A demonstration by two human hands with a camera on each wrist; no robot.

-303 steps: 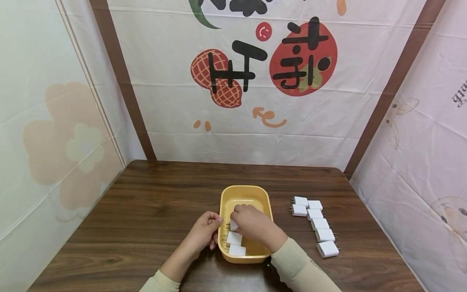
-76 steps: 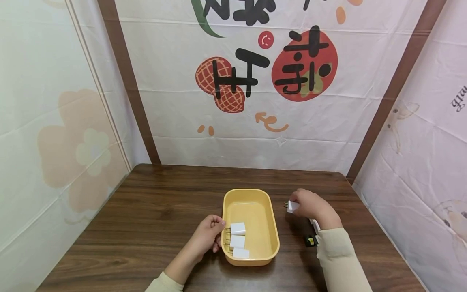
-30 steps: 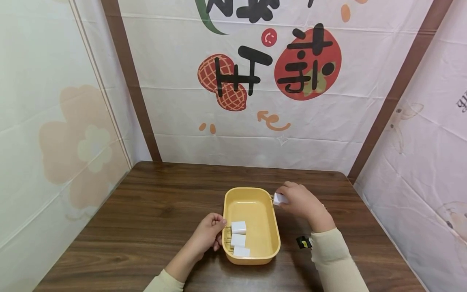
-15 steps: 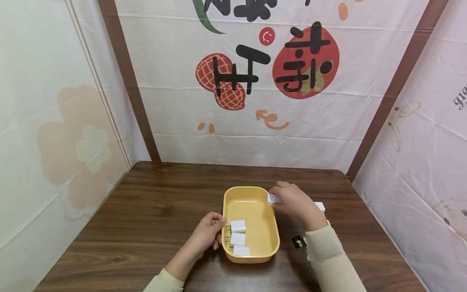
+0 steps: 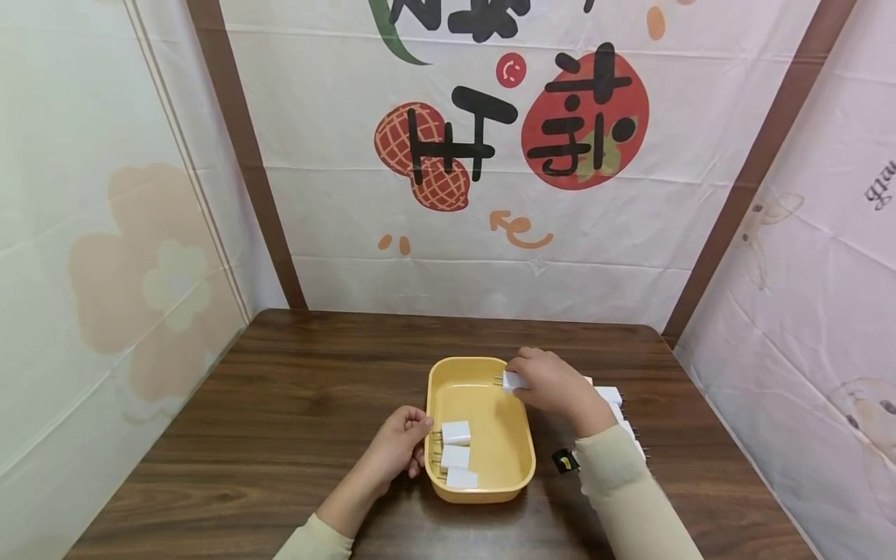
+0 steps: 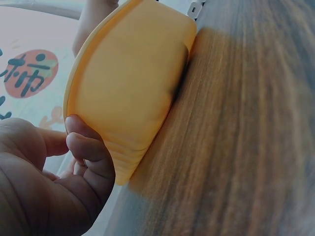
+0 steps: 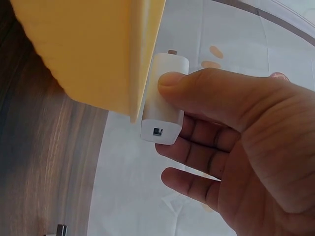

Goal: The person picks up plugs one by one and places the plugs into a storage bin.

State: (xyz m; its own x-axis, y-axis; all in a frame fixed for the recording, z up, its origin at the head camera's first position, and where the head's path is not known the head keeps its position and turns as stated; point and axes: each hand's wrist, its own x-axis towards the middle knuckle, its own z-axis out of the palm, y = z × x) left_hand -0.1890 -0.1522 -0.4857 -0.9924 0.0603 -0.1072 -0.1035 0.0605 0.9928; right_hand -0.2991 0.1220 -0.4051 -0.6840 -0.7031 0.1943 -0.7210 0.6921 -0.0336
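Observation:
A yellow plastic tub [image 5: 493, 439] stands mid-table, with three white charger plugs [image 5: 456, 433] lined up along its left side, prongs pointing left. My left hand [image 5: 395, 447] pinches the tub's left rim between thumb and fingers; the left wrist view shows the outer wall [image 6: 133, 73] beside it. Over the far right rim, my right hand [image 5: 553, 386] holds another white charger plug [image 5: 513, 380], its prongs directed left into the tub. In the right wrist view, the thumb presses on the charger's side [image 7: 165, 101] and a USB socket shows at its end.
More white charger plugs [image 5: 607, 395] lie on the dark wooden table [image 5: 315, 373] right of the tub, partly hidden by the right forearm. A small black tag with a yellow mark [image 5: 564, 461] shows beside the right sleeve. Printed cloth [image 5: 336, 218] hangs behind the table.
My right hand left the third charger in the tub, took another from the table's right side, and carried it left over the tub's rim. My left hand stays on the rim.

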